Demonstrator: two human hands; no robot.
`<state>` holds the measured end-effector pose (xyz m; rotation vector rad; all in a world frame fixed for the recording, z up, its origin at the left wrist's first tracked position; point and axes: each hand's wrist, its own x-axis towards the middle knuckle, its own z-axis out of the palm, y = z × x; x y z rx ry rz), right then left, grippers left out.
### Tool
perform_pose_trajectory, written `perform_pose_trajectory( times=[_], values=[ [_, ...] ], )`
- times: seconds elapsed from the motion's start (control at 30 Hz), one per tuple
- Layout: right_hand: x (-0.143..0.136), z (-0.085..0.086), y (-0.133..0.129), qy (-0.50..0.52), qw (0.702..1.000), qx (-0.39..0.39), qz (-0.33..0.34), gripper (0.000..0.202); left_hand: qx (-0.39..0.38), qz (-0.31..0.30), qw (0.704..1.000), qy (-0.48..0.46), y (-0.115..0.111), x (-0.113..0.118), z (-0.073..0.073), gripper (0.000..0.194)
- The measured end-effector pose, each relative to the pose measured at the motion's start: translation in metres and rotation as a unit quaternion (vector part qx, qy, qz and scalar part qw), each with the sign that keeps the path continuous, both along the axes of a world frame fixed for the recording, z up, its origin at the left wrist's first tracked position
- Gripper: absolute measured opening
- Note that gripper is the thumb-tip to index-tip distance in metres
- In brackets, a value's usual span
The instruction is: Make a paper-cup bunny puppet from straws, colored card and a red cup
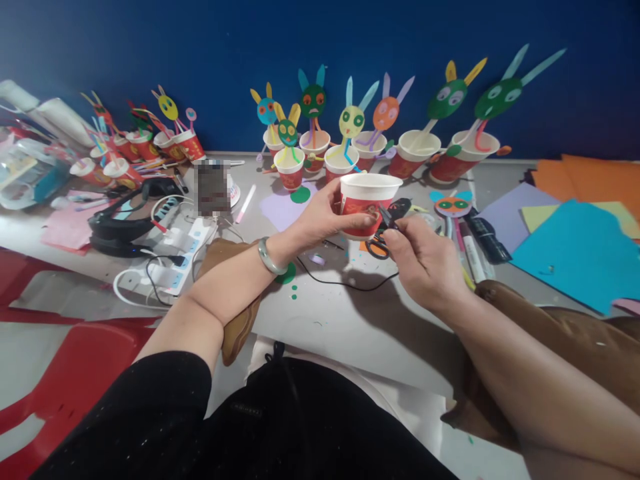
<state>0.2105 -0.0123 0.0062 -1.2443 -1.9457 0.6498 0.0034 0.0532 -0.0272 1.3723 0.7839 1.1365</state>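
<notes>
My left hand [336, 215] is wrapped round a red and white paper cup [360, 195], its thumb across the front. The cup is held upright above the table. My right hand [420, 257] is closed on a small dark pointed tool whose tip meets the right side of the cup; I cannot make out exactly what the tool is. Black-handled scissors [377, 245] with orange inner rims lie just beneath the cup. To the right of the cup, an orange paper face [453, 204] with blue ears and green eyes lies on the table.
Cups with paper rabbit figures [341, 159] stand along the blue wall. Coloured paper sheets [580, 250] lie at the right, near a brown cloth [545, 347]. A power strip [183, 260], cables and a black headset [125, 223] are at the left. Red chairs [90, 373] stand below.
</notes>
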Motion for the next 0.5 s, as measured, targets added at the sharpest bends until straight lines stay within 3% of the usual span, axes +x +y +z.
perform_pose_trajectory(
  times=[0.2, 0.5],
  values=[
    [0.001, -0.002, 0.002, -0.016, 1.0, -0.013, -0.008, 0.039, 0.029, 0.009, 0.999, 0.013, 0.003, -0.001, -0.004, 0.091],
    [0.001, -0.004, 0.002, -0.016, 1.0, -0.017, -0.01, 0.037, 0.138, 0.026, 0.987, 0.075, 0.009, -0.003, -0.012, 0.09]
  ],
)
